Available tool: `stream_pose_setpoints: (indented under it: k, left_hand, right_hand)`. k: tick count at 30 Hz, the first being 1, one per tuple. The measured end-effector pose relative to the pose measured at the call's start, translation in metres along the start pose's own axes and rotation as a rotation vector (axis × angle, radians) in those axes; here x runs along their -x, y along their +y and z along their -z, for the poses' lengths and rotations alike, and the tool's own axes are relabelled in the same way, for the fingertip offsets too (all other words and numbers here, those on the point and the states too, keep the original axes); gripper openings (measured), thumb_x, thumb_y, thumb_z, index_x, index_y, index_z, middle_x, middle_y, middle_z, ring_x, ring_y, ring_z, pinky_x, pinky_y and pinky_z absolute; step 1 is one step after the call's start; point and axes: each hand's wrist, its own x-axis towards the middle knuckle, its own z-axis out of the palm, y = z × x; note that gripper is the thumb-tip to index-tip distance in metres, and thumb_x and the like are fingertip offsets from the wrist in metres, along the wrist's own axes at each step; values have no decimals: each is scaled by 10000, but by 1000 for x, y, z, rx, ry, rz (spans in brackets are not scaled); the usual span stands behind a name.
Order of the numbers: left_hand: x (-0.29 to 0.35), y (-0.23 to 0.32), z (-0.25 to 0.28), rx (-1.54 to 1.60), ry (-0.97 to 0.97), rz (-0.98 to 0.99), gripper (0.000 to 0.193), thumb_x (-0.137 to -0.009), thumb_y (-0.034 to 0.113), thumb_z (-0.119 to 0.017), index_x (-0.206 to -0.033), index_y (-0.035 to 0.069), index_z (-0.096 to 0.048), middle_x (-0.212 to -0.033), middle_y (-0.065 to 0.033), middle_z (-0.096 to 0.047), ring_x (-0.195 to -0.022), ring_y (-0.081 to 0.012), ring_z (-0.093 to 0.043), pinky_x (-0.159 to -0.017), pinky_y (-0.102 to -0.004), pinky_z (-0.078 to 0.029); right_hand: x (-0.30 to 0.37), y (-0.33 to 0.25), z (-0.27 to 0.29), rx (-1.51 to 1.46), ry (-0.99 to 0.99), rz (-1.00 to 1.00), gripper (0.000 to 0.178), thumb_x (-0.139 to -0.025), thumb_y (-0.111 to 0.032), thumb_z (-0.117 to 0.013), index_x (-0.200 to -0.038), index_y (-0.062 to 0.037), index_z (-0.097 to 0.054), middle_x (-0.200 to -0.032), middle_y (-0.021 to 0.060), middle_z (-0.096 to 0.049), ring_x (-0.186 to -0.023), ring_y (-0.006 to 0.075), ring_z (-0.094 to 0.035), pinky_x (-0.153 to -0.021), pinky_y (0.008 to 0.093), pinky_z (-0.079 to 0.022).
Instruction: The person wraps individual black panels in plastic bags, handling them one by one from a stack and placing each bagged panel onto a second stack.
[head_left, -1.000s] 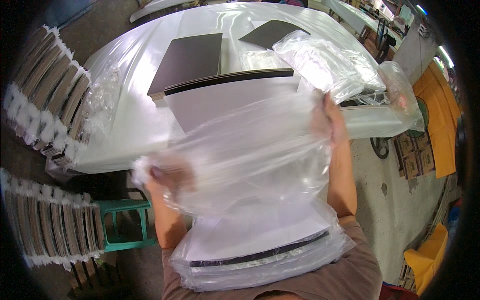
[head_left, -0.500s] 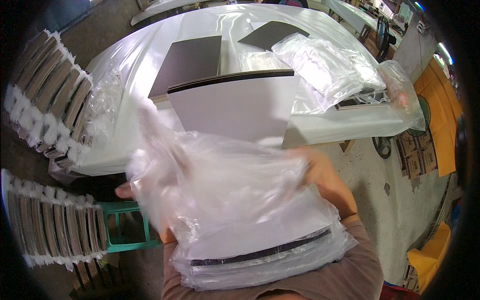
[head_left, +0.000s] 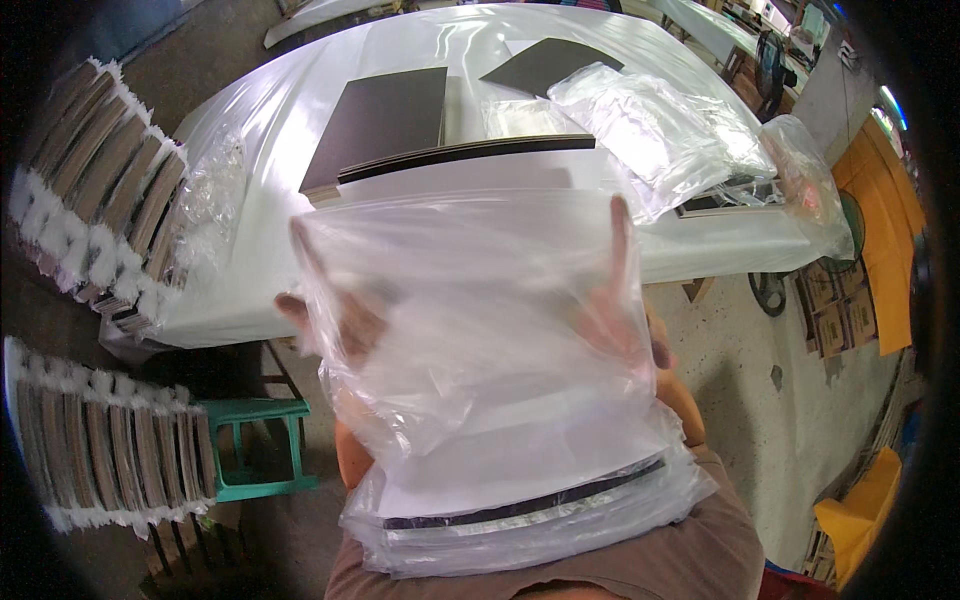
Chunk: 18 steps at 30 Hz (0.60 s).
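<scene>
A clear plastic bag (head_left: 480,300) is spread wide between my hands, its mouth facing the table. My left hand (head_left: 350,318) holds its left side, index finger stretched up at the corner and thumb outside the film. On the opposite side my right hand (head_left: 612,315) grips it, one finger pointing up along the corner. The film blurs parts of both hands. Just beyond the mouth, a stack of white boards with black edges (head_left: 480,172) leans on the table edge. In my lap lies a pile of bagged white and black sheets (head_left: 530,480).
Dark boards (head_left: 385,120) and another dark board (head_left: 550,65) lie on the plastic-covered table (head_left: 250,95). Crumpled clear bags (head_left: 650,135) sit at right. Wrapped stacks (head_left: 110,440) and a green stool (head_left: 262,490) stand at left; cardboard boxes (head_left: 840,310) at right.
The bag, crumpled and blurred before, is now stretched flat and wide. Both hands have moved up and spread toward its corners, covering more of the white boards.
</scene>
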Motion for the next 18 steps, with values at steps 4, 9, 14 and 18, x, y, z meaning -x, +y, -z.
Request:
stream_pose_setpoints:
  k: [4, 9, 14, 18]
  left_hand:
    - [0, 3, 10, -109, 20, 58, 444, -578, 93, -710, -985, 26, -544, -783, -58, -551, -754, -167, -524, -666, -258, -428]
    - [4, 46, 26, -306, 656, 144, 498, -545, 5, -698, -1015, 29, -535, -773, -46, -533, -763, -158, -512, -682, -245, -418]
    - [-42, 47, 19, -1142, 1160, -82, 653, -466, -146, -598, -1072, 85, -518, -938, -84, -477, -894, -233, -490, -724, -292, -430]
    - [-61, 37, 23, -1416, 1265, -235, 586, -505, -142, -558, -1037, 104, -533, -986, -110, -461, -915, -285, -488, -745, -332, -433]
  right_hand:
    - [-9, 5, 19, -275, -90, 113, 740, -527, -196, -741, -1170, -14, -423, -996, 54, -539, -808, 87, -520, -707, 200, -405]
    - [-10, -4, 38, -337, 44, 143, 806, -487, -170, -767, -1191, -3, -411, -1025, 54, -544, -829, 89, -525, -733, 201, -412]
    - [-49, -37, 21, 435, 638, 90, 553, -589, -14, -662, -1115, -69, -502, -855, 24, -551, -704, 89, -498, -570, 217, -410]
    - [-92, -43, 39, 962, 1088, 508, 428, -595, 99, -536, -957, -117, -605, -796, 61, -537, -647, 148, -505, -536, 253, -402]
